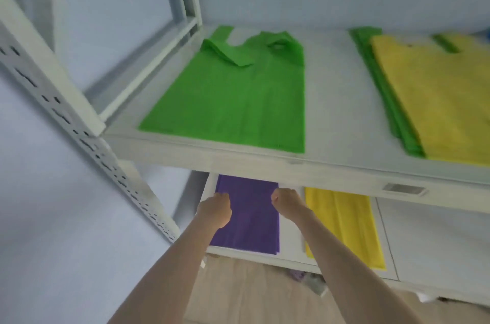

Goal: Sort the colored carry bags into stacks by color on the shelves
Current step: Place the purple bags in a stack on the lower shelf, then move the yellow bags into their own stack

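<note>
A purple bag (249, 220) lies flat on the lower shelf (291, 244), at its left end. My left hand (215, 211) grips its left edge with curled fingers. My right hand (287, 201) grips its right edge near the upper shelf's front lip. A yellow bag (344, 225) lies to the right on the same lower shelf. On the upper shelf (334, 101), a green bag (238, 101) lies flat at the left. A mixed pile sits at the right, with a yellow bag (437, 95) on top of green bags (389, 106).
A white perforated upright (79, 122) of the rack runs down the left side. The upper shelf's front lip (265, 164) overhangs the lower shelf. Wooden floor (252, 292) shows below, with small scraps (313, 281) lying under the rack.
</note>
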A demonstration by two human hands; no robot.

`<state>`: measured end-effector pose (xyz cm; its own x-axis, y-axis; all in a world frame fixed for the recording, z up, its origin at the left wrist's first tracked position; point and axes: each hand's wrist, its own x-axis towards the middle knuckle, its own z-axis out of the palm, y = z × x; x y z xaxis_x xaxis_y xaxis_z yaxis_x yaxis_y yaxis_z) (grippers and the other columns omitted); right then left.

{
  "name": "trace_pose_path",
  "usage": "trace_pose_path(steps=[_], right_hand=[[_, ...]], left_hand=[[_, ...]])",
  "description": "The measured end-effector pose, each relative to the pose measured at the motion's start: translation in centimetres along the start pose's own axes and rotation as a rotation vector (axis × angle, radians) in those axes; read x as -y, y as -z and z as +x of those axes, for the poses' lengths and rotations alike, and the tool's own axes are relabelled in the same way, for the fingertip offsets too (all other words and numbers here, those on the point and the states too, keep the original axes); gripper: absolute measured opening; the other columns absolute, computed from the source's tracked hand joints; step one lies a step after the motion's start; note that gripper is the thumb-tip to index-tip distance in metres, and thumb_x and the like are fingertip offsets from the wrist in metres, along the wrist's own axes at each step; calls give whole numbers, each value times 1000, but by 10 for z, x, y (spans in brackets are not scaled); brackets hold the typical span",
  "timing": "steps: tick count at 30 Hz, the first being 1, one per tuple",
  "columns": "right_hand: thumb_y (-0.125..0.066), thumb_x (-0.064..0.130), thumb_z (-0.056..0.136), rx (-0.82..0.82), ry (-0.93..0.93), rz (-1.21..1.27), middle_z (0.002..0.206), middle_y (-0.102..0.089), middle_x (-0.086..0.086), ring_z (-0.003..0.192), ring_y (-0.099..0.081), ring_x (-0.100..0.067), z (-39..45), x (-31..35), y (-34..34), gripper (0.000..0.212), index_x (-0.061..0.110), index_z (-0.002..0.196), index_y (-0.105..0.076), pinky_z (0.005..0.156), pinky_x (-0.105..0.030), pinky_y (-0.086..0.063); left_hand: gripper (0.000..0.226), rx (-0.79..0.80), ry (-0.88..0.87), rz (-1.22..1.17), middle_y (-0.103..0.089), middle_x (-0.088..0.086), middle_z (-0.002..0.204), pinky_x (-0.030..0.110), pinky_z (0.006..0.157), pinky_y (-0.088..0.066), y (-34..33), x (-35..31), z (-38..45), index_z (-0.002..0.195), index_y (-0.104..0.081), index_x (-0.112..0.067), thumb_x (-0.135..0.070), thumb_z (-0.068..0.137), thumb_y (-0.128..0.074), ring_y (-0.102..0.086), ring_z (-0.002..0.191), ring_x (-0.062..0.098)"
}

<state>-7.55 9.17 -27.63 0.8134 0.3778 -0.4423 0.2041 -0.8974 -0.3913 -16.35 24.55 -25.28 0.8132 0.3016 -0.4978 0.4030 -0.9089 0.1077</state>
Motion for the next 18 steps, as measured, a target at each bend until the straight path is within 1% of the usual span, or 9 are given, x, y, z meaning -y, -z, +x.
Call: trace_pose_path(steps=[3,6,8,9,10,12,14,15,18], right_hand=[[-33,2,93,30,3,-27,126,-59,-18,118,-55,-31,-70,-1,42,36,0,120,-57,95,-34,-46],[-33,7,95,63,-2,-33,127,-58,-17,119,-53,-29,-131,-12,79,35,0,120,-57,95,-33,-44],[-35,12,96,58,6,-6,128,-57,-17,120,-52,-28,-166,-17,107,35,0,119,-58,97,-32,-42],[-36,13,96,49,7,3,128,-57,-17,121,-52,-28,-180,-18,123,35,0,119,-58,97,-31,-41],[-37,13,96,46,5,7,128,-57,-16,120,-52,-28,-192,-19,140,35,-1,120,-58,95,-30,-42],[-40,13,95,32,12,25,124,-60,-18,110,-58,-28,-213,-26,174,34,-1,120,-58,80,-28,-43],[-39,11,94,18,28,79,109,-64,-18,95,-61,-25,-224,-38,206,34,-3,117,-59,62,-23,-41],[-40,11,93,12,20,108,101,-63,-14,90,-59,-23,-227,-46,221,33,-3,116,-59,57,-20,-39],[-42,10,92,-121,-20,196,89,-58,-7,87,-54,-19,-216,-71,268,27,1,107,-62,59,-22,-40]], left_hand=[[32,74,-27,-17,-51,15,128,38,95,-44,32,-22,-59,124,-45,0,-10,96,-32,-54,115,31],[35,139,-77,0,-52,18,129,38,94,-45,62,-51,-112,124,-47,2,-12,95,-33,-55,115,33],[36,126,-106,17,-55,16,125,36,85,-46,87,-71,-142,126,-47,2,-12,96,-33,-57,114,32],[36,108,-118,19,-58,15,118,34,80,-45,102,-83,-154,125,-49,3,-12,96,-34,-58,112,31],[36,88,-140,8,-60,12,108,33,77,-45,116,-95,-164,123,-51,5,-12,96,-34,-60,107,31],[36,38,-198,-40,-57,4,84,31,69,-43,141,-119,-177,120,-54,4,-13,96,-34,-58,85,27],[33,10,-246,-87,-49,2,74,26,55,-35,164,-145,-185,114,-56,2,-15,97,-34,-47,65,19],[30,-6,-273,-110,-47,1,72,24,51,-31,173,-158,-186,110,-57,-3,-16,97,-34,-42,59,16],[12,-73,-341,-231,-45,1,76,24,52,-27,195,-193,-177,95,-47,-15,-18,97,-35,-41,64,15]])
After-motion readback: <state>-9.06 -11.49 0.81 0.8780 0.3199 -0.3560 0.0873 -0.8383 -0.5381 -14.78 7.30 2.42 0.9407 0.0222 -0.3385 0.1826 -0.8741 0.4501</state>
